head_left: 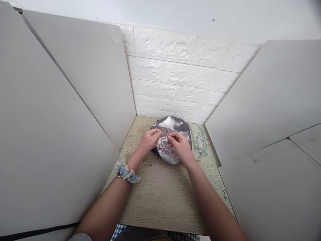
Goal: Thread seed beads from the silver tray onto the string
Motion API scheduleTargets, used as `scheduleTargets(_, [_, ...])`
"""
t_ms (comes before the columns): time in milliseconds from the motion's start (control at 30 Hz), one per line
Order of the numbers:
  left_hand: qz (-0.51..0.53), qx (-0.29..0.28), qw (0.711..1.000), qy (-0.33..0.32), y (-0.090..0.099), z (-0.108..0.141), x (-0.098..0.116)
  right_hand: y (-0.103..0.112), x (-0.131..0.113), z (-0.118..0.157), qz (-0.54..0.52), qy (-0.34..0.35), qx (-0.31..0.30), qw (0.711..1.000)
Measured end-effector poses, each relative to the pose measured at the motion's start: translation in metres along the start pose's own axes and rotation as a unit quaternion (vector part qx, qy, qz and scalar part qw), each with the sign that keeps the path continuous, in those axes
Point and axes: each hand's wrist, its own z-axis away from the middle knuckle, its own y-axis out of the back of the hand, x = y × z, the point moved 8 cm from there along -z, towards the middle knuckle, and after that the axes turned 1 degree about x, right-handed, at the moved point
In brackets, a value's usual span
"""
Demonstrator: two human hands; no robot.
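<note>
My left hand (150,138) and my right hand (181,146) are held close together over a silver, foil-like lining (177,122) with a dark rim. Small pinkish, glittery beads (167,149) lie scattered in it. Both hands have thumb and forefinger pinched, their tips a short gap apart. Whatever is between the fingers is too small to make out. Pale green bead strands (200,142) lie in a loose heap to the right of the silver lining. Below my left hand is a clear, yellowish bead strand (149,159), partly hidden.
The wooden tabletop (160,197) is hemmed in by a grey panel (82,67) on the left and another panel (271,100) on the right. A white brick-patterned wall (173,73) stands behind. Small metal pieces (224,194) lie at the right edge.
</note>
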Motion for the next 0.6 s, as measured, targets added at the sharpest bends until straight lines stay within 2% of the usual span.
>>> scheduleTargets(100, [-0.066, 0.012, 0.997, -0.044, 0.0, 0.001, 0.007, -0.002, 0.01, -0.001, -0.199, -0.06, -0.001, 0.978])
scheduleTargets(200, [-0.113, 0.005, 0.99, -0.079, -0.003, 0.004, 0.014, -0.007, 0.014, 0.001, -0.294, -0.09, -0.004, 0.952])
scheduleTargets(367, [-0.129, -0.02, 0.987, -0.091, -0.01, 0.009, 0.019, -0.011, 0.013, 0.002, -0.353, -0.09, -0.002, 0.931])
scheduleTargets(600, [-0.154, -0.028, 0.984, -0.084, -0.012, 0.01, 0.014, -0.013, 0.013, 0.003, -0.367, -0.081, -0.017, 0.927])
